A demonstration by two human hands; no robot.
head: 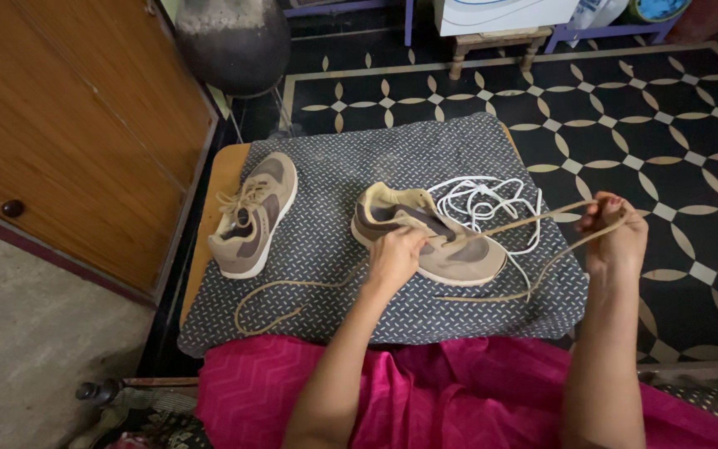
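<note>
The tan and brown shoe (430, 237) lies on its side near the middle of the worktop (224, 170), toe pointing to your right. Your left hand (394, 256) presses down on its tongue area, fingers curled closed against the upper. A tan lace (533, 218) runs from the shoe up to your right hand (615, 233), which is clamped on it, held above the worktop's right edge. The lace's slack loops back across the cloth below the shoe. A tangle of white cord (484, 204) lies just behind the shoe. The second shoe (253, 214), already laced, rests well apart on the left. A dark dotted cloth (351, 166) covers the worktop. The floor (666, 125) has black tiles with a pale diamond pattern. A wooden cabinet door (76, 125) stands at left. A pink garment (459, 391) covers your lap.
</note>
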